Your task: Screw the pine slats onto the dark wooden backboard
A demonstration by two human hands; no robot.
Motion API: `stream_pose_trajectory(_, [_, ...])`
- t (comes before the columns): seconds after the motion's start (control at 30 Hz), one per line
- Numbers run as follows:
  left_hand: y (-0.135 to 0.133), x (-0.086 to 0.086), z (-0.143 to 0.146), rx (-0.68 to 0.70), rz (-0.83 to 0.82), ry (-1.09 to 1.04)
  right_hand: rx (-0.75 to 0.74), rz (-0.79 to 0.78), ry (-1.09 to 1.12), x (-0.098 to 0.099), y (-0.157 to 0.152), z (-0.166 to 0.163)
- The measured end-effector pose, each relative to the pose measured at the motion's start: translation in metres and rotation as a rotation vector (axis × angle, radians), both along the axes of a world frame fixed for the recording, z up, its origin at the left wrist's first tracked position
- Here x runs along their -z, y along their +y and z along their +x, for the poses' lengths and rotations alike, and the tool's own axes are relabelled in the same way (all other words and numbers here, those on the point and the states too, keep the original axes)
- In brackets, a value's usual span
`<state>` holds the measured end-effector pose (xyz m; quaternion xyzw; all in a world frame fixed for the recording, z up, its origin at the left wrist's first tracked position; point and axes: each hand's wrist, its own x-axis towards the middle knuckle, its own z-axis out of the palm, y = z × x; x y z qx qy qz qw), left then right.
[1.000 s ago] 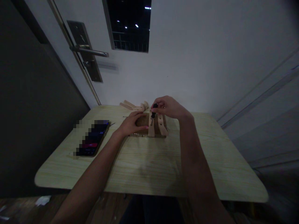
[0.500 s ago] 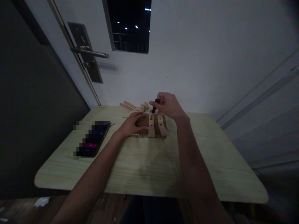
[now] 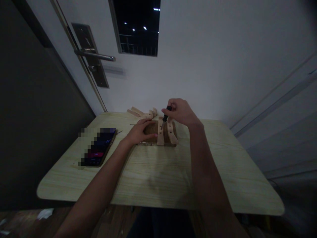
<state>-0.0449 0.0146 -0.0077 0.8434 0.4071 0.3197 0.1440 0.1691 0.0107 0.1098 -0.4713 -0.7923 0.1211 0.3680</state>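
From where I stand, the smartphone (image 3: 102, 147) lies between eight and nine o'clock of the brown board (image 3: 151, 129); wooden pieces (image 3: 148, 116) lie toward eleven. The left hand (image 3: 138, 133) rests at the board's nine-o'clock side, thumb and fingers apart. On the board, a holed wooden strip (image 3: 160, 138) meets the tip of the screwdriver (image 3: 166, 114) (black-handled, leaning toward one o'clock), clamped in the right hand's (image 3: 180, 111) fingers.

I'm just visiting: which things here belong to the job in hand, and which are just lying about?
Seemingly part of the job:
- screwdriver, in the right hand
- wooden strip at its tip
- second strip beside it
- brown board beneath, at the left hand

Apparently just lying about:
- phone
- white scrap on the floor

Unclear: wooden pieces behind.
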Motion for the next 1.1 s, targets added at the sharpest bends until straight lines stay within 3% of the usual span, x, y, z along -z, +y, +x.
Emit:
stream_pose_trajectory(0.13, [-0.001, -0.001, 0.000, -0.008, 0.000, -0.004, -0.010, -0.049, -0.041, -0.001, -0.002, -0.001])
stream_pose_trajectory(0.57, [-0.001, -0.002, 0.001, -0.006, -0.010, 0.006, 0.052, -0.001, -0.067, 0.007, 0.006, -0.004])
stream_pose_trajectory(1.1, [-0.002, -0.002, 0.001, 0.000, 0.009, -0.001, -0.046, 0.000, -0.008, 0.010, 0.009, -0.003])
